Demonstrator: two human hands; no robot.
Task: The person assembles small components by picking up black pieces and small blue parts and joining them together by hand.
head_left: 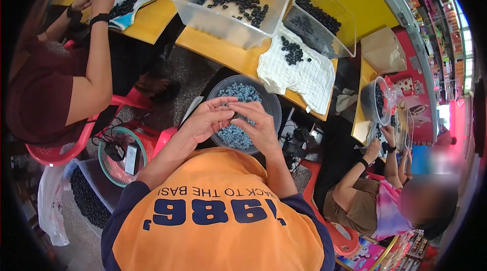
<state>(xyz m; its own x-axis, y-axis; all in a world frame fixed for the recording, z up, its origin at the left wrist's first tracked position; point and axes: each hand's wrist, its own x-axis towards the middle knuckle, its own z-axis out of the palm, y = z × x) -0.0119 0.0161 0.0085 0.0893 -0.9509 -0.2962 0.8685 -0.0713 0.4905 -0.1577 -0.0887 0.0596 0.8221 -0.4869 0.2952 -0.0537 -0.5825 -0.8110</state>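
My left hand (pixel 205 120) and my right hand (pixel 257 125) meet in front of my chest, fingertips close together. Both are closed in a pinch; a small dark piece seems to show between them, too hidden to name. Just beneath them is a round grey tub (pixel 276 106) holding a heap of small blue-grey pieces (pixel 236 136). Beyond the tub, a white cloth (pixel 319 76) drapes over the table's edge with a cluster of small black round pieces (pixel 292 50) on it.
A clear plastic bin (pixel 223 21) and a second clear bin (pixel 324 43), both with black pieces, stand on the yellow table (pixel 203 43). People work at left and right. A green-rimmed basket (pixel 104 162) and a bin of black pieces (pixel 86 200) are on the floor.
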